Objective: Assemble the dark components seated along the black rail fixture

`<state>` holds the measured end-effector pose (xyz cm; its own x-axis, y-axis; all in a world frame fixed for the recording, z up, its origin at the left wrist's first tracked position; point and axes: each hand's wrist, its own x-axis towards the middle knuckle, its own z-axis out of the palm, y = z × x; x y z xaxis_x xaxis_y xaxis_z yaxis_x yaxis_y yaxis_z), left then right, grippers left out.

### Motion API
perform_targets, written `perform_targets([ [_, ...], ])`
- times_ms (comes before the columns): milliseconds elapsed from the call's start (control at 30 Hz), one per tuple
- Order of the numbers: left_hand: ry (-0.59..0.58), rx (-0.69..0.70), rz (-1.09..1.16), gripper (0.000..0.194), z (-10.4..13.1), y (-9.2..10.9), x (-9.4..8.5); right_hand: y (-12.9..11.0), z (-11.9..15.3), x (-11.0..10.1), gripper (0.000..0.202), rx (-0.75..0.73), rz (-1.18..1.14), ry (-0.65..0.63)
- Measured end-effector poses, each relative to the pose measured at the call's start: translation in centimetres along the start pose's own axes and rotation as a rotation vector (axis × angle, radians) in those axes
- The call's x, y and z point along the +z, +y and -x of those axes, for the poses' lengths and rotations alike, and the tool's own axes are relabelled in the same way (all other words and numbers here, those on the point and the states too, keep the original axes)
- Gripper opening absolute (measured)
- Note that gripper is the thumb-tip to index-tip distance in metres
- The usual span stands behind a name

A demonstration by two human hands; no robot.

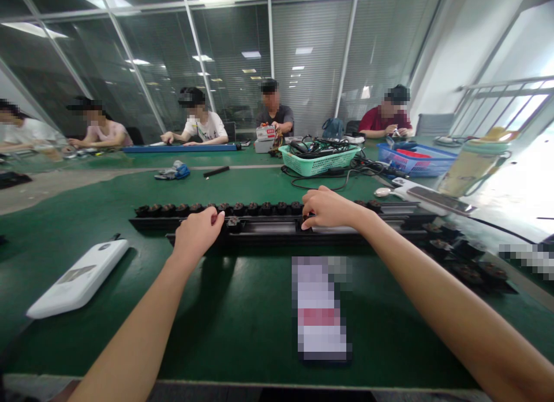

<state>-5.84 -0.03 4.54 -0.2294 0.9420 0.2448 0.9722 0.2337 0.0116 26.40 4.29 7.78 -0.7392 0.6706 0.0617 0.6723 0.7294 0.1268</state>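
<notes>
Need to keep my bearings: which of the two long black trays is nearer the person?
The front tray, where the right hand is, with pale stretches inside; the back tray lies beyond it, lined with round dark parts.

Pretty simple setup tbh: left hand and right hand are both bare, with slim wrists right behind them. Forearms are bare too, the left forearm and right forearm both getting thicker farther back from the hands. You can spot a small thumbnail on the left one, too tiny for detail.
</notes>
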Motion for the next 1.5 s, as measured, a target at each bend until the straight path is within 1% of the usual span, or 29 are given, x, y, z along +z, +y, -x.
perform_targets([
  [800, -0.008, -0.008, -0.006, 0.049, 0.1, 0.07, -0.2, 0.42, 0.05, -0.01, 0.029, 0.017, -0.035, -0.016],
  [1167, 0.0, 0.0, 0.0, 0.049, 0.06, -0.02, 0.0, 0.46, -0.07, -0.32, 0.031, 0.104, -0.151, -0.096],
  [1300, -0.006, 0.004, -0.001, 0.05, 0.12, 0.01, -0.13, 0.44, 0.08, -0.29, 0.036, 0.106, -0.163, -0.106],
  [1367, -0.011, 0.001, -0.005, 0.05, 0.14, 0.02, -0.18, 0.37, 0.19, -0.26, 0.039, 0.104, -0.167, -0.098],
  [1500, -0.01, -0.005, -0.01, 0.051, 0.11, 0.01, -0.14, 0.15, 0.19, 0.17, 0.043, 0.094, -0.185, -0.041],
])
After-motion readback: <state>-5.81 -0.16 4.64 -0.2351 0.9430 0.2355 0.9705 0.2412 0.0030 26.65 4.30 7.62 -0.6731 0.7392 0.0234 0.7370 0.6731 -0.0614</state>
